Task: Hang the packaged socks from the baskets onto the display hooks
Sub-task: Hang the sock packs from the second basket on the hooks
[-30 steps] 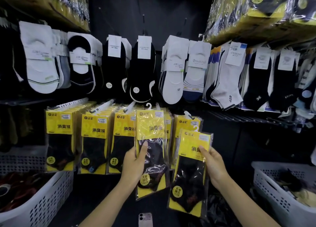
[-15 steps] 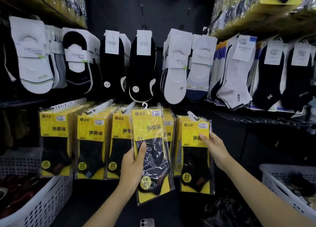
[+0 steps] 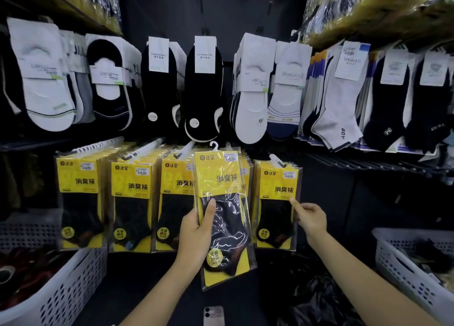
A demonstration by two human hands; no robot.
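View: head camera.
Held sock pack (image 3: 222, 212): clear sleeve with a yellow card header and black characters. A dark sock sits inside, with a round yellow sticker low on the front. A small white hanger (image 3: 214, 145) tops the pack, which tilts slightly.
Left hand (image 3: 196, 232): grips the held sock pack at its left edge, thumb across the front.
Right hand (image 3: 310, 219): right of the held sock pack and holding nothing. The straight index finger touches the right edge of the end hung pack (image 3: 277, 203); the other fingers are loosely bent.
Hung rows (image 3: 130, 203): matching yellow packs on display hooks (image 3: 145, 149), behind and left of the held sock pack.
Baskets: white and perforated, one lower left (image 3: 61, 291) and one lower right (image 3: 403, 264) of the held sock pack.
Phone (image 3: 213, 314): directly below the held sock pack.
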